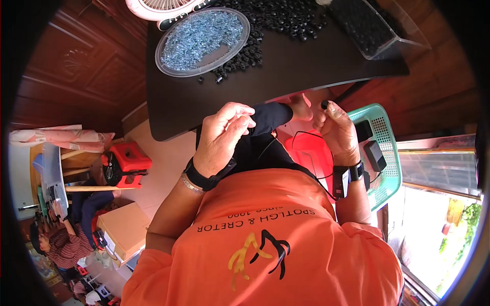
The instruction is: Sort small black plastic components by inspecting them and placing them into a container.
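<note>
My left hand (222,137) is raised just off the table's near edge, its thumb and fingertips pinched together. Whatever the pinch may hold is too small to make out. Out to the right, above the green basket, my right hand (338,133) grips a small black cap-like piece (324,104) between thumb and forefinger. A round clear tray (244,48) full of small bluish transparent pieces lies on the dark table (286,76). Beside and behind it spreads a loose heap of small black cylindrical pieces (286,18).
At the table's right end a clear plastic bin (383,48) holds more black pieces. A white and pink fan (166,6) stands at the back left. The green basket (385,122) holds black boxes by my right forearm. A red stool (130,160), a cardboard box (122,229) and another person (69,245) are left.
</note>
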Tool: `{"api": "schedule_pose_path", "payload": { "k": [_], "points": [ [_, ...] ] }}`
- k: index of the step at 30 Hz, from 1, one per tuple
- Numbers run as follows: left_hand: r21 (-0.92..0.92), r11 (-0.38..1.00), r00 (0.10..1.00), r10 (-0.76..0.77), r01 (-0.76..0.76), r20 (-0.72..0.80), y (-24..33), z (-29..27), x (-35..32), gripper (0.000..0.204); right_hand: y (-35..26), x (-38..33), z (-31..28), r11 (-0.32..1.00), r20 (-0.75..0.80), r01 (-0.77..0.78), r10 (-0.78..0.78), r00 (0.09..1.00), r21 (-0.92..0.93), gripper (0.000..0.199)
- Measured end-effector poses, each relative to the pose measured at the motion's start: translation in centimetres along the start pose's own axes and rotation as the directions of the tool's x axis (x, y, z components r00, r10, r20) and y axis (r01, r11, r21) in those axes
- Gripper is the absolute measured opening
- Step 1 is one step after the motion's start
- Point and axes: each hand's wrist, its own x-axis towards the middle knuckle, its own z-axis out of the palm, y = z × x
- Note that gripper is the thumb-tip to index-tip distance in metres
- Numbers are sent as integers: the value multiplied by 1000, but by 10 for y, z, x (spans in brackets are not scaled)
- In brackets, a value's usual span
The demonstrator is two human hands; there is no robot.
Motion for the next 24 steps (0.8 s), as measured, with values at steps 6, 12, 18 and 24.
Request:
{"api": "schedule_pose_path", "payload": {
  "k": [6, 12, 18, 24],
  "points": [
    [43, 999, 996, 23, -27, 91, 3, 16, 9, 25, 6, 4, 14, 994, 13, -83, 84, 996, -64, 23],
    [56, 990, 984, 120, -129, 131, 19, 27, 18, 26, -1, 3, 25, 994, 29, -39, 42, 999, -104, 22],
    [75, 987, 989, 144, -144, -7, 14, 2, 10, 26, -11, 1, 24, 992, 70, 16, -7, 998, -124, 22],
    [38, 992, 989, 127, -124, -81, 14, -14, 4, 27, -10, -3, 43, 993, 75, -30, 38, 996, -111, 24]
  ]
}}
